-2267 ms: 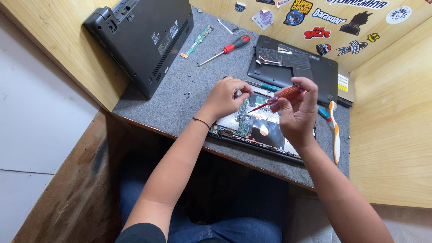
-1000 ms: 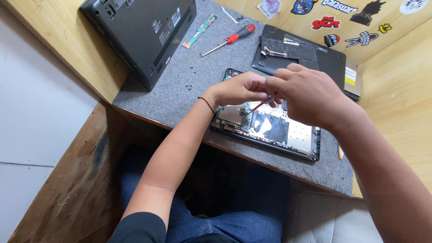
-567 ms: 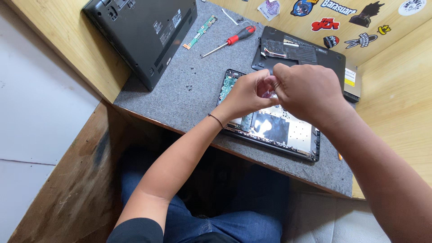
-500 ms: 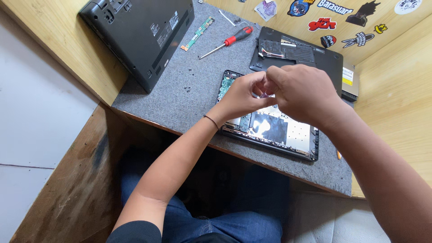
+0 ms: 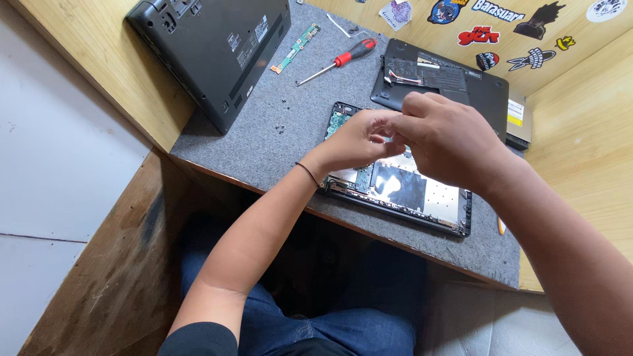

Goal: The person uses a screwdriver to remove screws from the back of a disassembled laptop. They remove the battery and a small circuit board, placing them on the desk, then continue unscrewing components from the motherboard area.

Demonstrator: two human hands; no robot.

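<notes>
At the upper left of the frame, a closed black laptop (image 5: 214,49) is lying bottom-up across the corner of the grey felt mat (image 5: 283,148); just right of it, a narrow green circuit strip (image 5: 295,47) and a red-handled screwdriver (image 5: 337,60) are resting on the mat, and a scatter of small dark screws (image 5: 282,122) is lying loose below them. In the centre of the frame, the left hand (image 5: 353,140) is hovering over the opened laptop base (image 5: 402,191), its fingers drawn narrowly together as though pinching something small; whether anything is actually between them cannot be told, since the spot is hidden. The base itself is sitting at the near edge of the mat, its green board and silvery shielding exposed, its left end covered by the hands. Immediately to the right, the right hand (image 5: 452,142) is meeting the left, fingertips touching or nearly so, curled closed over the same point; its contents are likewise hidden. Above the hands, toward the upper right, a removed black cover panel (image 5: 455,82) is lying flat, with a slim drive unit (image 5: 518,122) just beside it against the wooden wall, which is carrying several stickers (image 5: 476,35). Judging by this arrangement, the step in hand appears to be fine two-handed work on a small part or connector at the upper left of the exposed board. The next move probably calls for a steady, light grip and keeping the tiny piece over the mat rather than the open edge.
</notes>
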